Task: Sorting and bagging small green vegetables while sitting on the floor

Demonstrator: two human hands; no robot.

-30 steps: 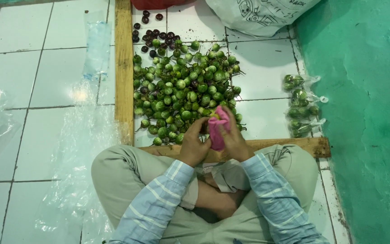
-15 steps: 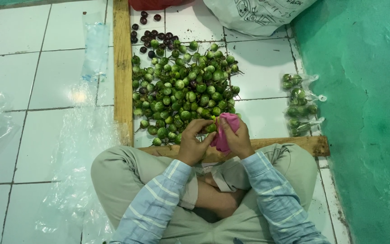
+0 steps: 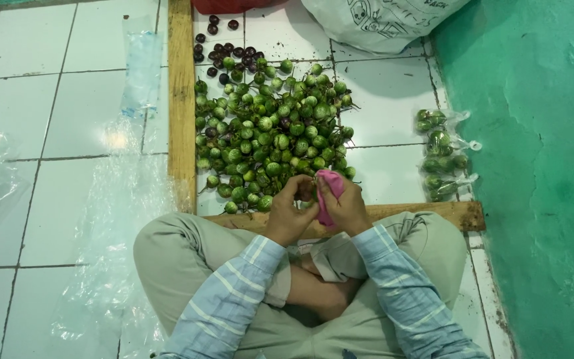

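While the right hand (image 3: pixel 347 209) has its fingers clenched around a pink cloth (image 3: pixel 327 193), the left hand (image 3: pixel 289 214) pinches a small round eggplant (image 3: pixel 305 191) against it, right at the near edge of the heap. That pile of green eggplants (image 3: pixel 270 129) sits on the tiled floor (image 3: pixel 68 119), fenced by a wooden plank (image 3: pixel 181 100). Bagged eggplants (image 3: pixel 441 156) lie by the green wall (image 3: pixel 539 166), clear plastic bags (image 3: pixel 111 219) on the floor's left side.
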